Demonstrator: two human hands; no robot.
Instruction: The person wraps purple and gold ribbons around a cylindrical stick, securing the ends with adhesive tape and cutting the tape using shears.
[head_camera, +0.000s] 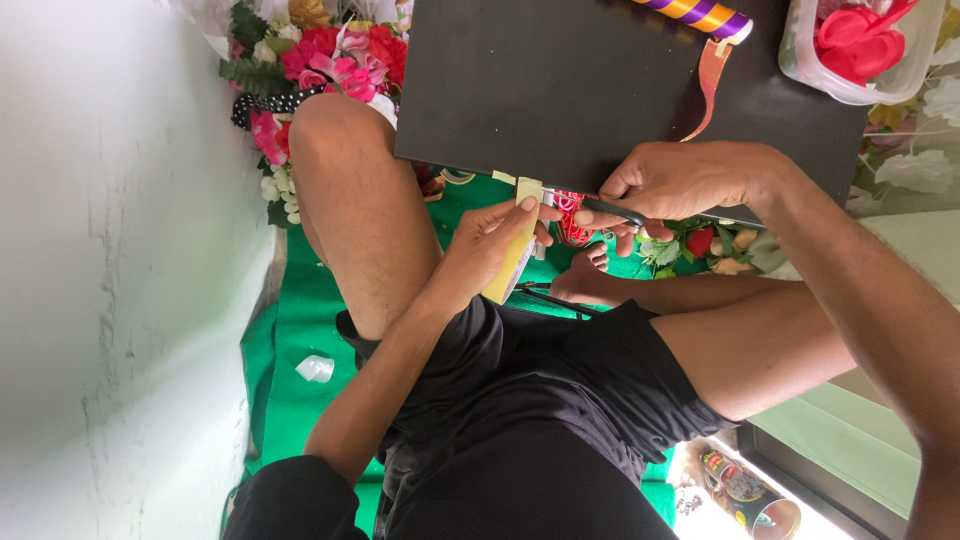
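Note:
My left hand (488, 248) grips a yellow and white strip of paper (518, 250) held upright by the edge of a black board (560, 80). My right hand (680, 182) holds black-handled scissors (612, 210), whose blades point left toward the top of the strip. The blade tips are partly hidden by my fingers. Both hands hover over my lap, just below the board's near edge.
A striped purple and gold ribbon roll (695, 14) and an orange ribbon (708, 85) lie on the board. A clear tub of red petals (862, 45) stands at top right. Artificial flowers (320, 50) sit by my knee. A green mat (290, 370) covers the floor; a can (750, 495) lies at lower right.

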